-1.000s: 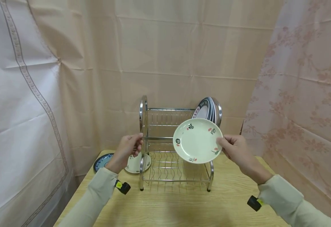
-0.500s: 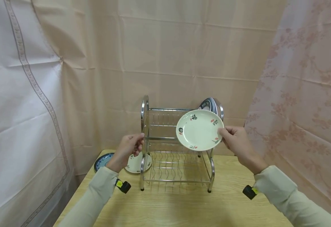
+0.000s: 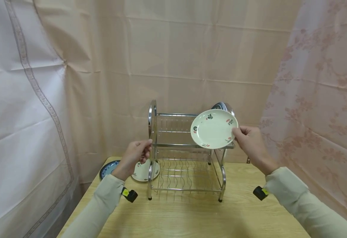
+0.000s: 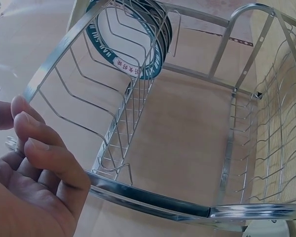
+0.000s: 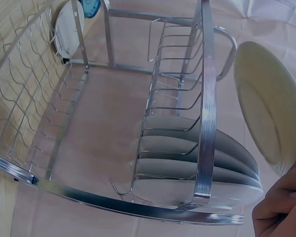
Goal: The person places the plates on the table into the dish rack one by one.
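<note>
In the head view my right hand [image 3: 252, 145] pinches the right rim of a pale cream plate [image 3: 215, 129] with small black and red motifs. The plate is tilted, in front of and above the upper tier of a two-tier metal dish rack [image 3: 173, 145]. Its underside faces the right wrist camera. My left hand [image 3: 133, 157] has thumb and forefinger pinching the left front end of the rack's upper bar, other fingers curled. Several white plates [image 4: 121, 39] with dark lettered rims stand on edge at the upper tier's right end, mostly hidden in the head view.
Left of the rack, another cream plate [image 3: 142, 172] lies on the wooden table [image 3: 173, 218], partly behind a rack leg. A blue patterned plate [image 3: 109, 168] lies near the table's left edge. Beige curtains [image 3: 167, 59] hang behind and at the sides.
My right hand has raised the cream plate and carried it slightly right, tipping it flatter, so it now covers more of the standing plates. My left hand stays at the rack.
</note>
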`<move>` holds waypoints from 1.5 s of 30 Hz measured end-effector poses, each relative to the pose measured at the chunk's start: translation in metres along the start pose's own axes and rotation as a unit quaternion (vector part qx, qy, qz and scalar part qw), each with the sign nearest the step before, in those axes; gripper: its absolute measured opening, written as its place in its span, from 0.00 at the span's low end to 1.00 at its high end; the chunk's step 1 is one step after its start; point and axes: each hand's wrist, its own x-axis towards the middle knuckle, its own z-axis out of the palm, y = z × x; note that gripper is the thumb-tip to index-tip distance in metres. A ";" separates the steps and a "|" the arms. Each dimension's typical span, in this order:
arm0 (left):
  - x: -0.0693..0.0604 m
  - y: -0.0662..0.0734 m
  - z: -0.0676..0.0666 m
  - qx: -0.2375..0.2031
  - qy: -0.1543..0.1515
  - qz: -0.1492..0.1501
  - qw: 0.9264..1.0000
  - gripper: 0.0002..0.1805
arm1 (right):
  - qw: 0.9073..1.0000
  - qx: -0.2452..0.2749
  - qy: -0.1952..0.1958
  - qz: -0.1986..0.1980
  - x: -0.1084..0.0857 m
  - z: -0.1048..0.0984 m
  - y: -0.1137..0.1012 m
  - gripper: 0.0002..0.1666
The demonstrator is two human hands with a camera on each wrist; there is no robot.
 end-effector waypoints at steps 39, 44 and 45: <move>0.000 -0.003 0.005 -0.014 0.004 0.008 1.000 0.21 | 0.939 -0.259 0.144 -0.173 0.038 0.028 -0.008 0.24; 0.000 -0.003 0.006 -0.021 0.005 0.009 1.000 0.20 | 0.925 -0.290 0.139 -0.204 0.039 0.036 -0.007 0.24; -0.001 -0.003 0.007 -0.022 0.005 0.010 1.000 0.20 | 0.924 -0.294 0.136 -0.205 0.039 0.037 -0.007 0.24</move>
